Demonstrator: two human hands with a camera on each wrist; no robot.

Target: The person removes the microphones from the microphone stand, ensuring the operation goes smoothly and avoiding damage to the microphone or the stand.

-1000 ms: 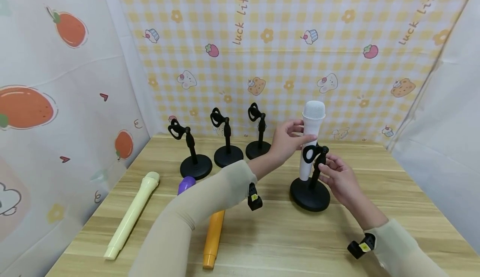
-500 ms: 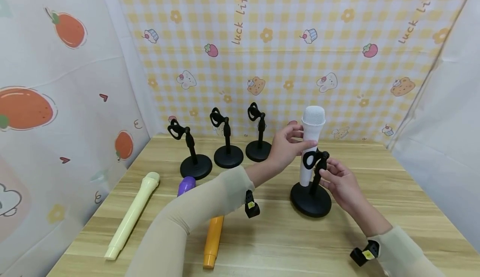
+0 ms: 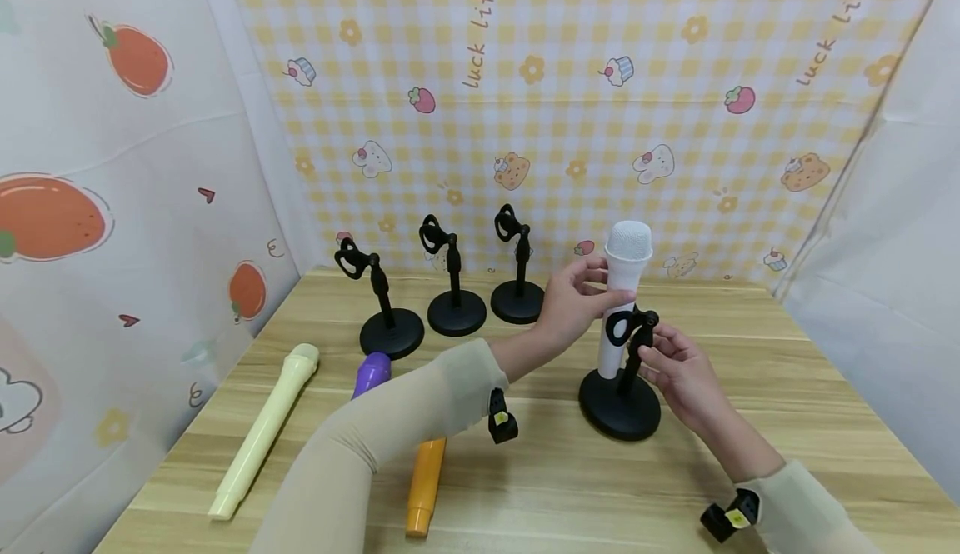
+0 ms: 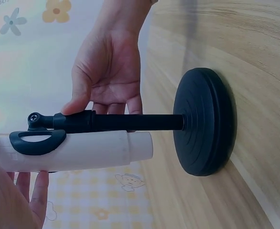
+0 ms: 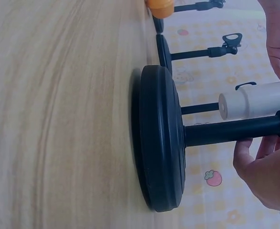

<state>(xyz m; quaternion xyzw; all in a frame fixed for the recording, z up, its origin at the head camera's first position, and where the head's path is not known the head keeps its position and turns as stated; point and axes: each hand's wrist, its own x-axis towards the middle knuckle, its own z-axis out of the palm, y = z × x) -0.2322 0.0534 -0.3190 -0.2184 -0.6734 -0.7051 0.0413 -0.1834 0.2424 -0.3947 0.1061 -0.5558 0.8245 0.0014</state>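
Observation:
My left hand (image 3: 572,308) grips the white microphone (image 3: 624,275) below its mesh head, thumb on the near side. The microphone stands nearly upright in the black clip (image 4: 37,143) of a desk stand (image 3: 619,408). In the left wrist view the clip's loop lies along the microphone's side, and its lower end (image 4: 141,145) hangs beside the pole, apart from the round base (image 4: 204,121). My right hand (image 3: 686,375) holds the stand's pole (image 4: 140,122) just below the clip joint, with the thumb against it. Its other fingers are partly hidden behind the pole.
Three more black stands (image 3: 392,333) stand at the back left, their clips holding nothing. A cream microphone (image 3: 264,433) lies at the left. Purple (image 3: 372,373) and orange (image 3: 426,487) microphone parts show around my left sleeve (image 3: 420,404). A patterned cloth (image 3: 555,137) hangs behind the table.
The white microphone and its stand have shifted slightly nearer to me, with both hands moving along. Both grips look the same. The other stands and microphones have not moved.

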